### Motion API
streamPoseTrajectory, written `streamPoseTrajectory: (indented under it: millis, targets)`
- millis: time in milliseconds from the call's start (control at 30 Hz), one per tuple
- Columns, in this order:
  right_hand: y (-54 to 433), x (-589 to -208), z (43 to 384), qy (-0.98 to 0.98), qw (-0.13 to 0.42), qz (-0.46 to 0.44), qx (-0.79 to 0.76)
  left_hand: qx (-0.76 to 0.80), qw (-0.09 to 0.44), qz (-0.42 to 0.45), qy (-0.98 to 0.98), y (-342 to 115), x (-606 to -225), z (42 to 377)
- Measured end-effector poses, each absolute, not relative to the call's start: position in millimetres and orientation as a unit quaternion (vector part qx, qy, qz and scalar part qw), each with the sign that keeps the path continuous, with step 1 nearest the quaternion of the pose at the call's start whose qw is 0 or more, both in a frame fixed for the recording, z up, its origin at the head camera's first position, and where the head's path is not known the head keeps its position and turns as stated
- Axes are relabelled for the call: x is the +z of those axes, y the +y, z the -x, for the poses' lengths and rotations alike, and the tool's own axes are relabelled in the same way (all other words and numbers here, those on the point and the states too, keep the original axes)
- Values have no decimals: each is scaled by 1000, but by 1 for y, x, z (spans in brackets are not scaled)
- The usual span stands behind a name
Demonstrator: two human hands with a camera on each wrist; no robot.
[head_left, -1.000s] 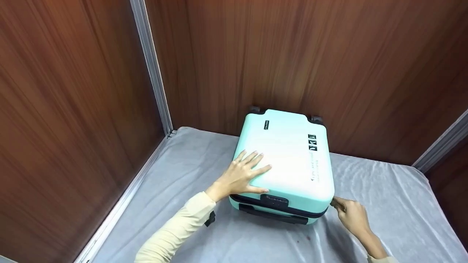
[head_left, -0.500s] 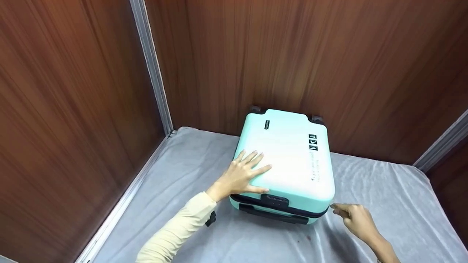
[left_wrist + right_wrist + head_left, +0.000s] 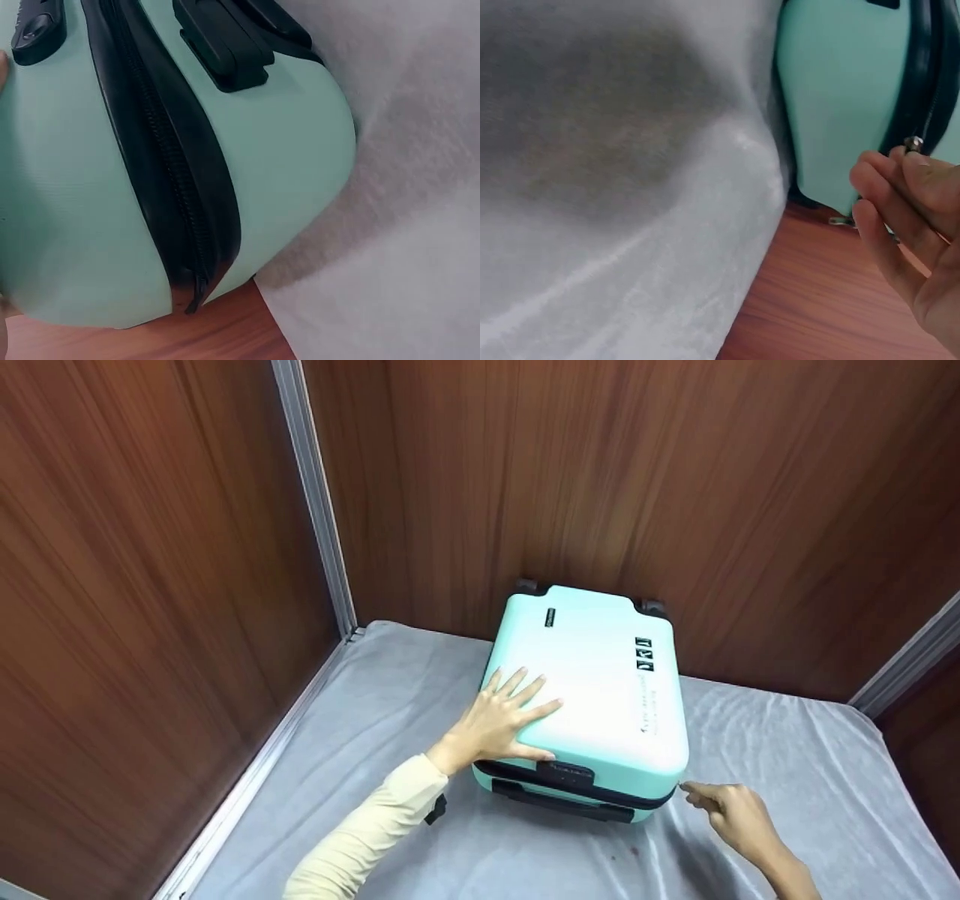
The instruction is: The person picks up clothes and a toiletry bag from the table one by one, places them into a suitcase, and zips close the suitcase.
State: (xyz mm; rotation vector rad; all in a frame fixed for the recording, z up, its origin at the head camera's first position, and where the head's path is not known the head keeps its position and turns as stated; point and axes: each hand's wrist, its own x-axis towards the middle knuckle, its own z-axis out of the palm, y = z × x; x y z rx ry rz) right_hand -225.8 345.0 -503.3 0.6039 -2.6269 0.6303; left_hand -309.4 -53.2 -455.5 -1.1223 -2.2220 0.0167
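Before a brown wood-grain panel (image 3: 487, 472), on grey cloth (image 3: 397, 690), saw a mint-green suitcase (image 3: 592, 690) lying lid up, dark wheels (image 3: 652, 609) toward the panel and black handle (image 3: 562, 802) toward the near side. Noted a smooth, hard shell with rounded corners, looking almost white across the middle of the lid, and a dark zip (image 3: 172, 157) running along the side between the two halves. Above the handle, saw a black lock (image 3: 565, 773) set into the lid's edge. Near the wheels, found a small black label (image 3: 550, 617) with lettering too tiny to read. On the lid's right side, counted three black squares (image 3: 644, 654) in a row, bearing white marks; could not make those out. Nearer than the squares, spotted faint printing (image 3: 648, 705), also illegible. Rested the left grip (image 3: 499, 724) on the lid's near left corner, clasping nothing, with fingers spread straight. With the right grip (image 3: 739, 816), pinched a small metal zip pull (image 3: 913, 143) at the near right corner.
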Motion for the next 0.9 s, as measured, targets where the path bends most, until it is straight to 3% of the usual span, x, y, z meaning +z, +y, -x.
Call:
streamPoseTrajectory:
  millis: [500,633,900]
  targets:
    - [333,-486,215,-918,80,-319,220,7,321,428,-845,-54,-454,309]
    - [322,-485,214,-901,78,-359,230,7,323,428,-844,-54,-455,310]
    - [311,-485,209,-918,62,-321,222,6,314,428,-847,-54,-454,309]
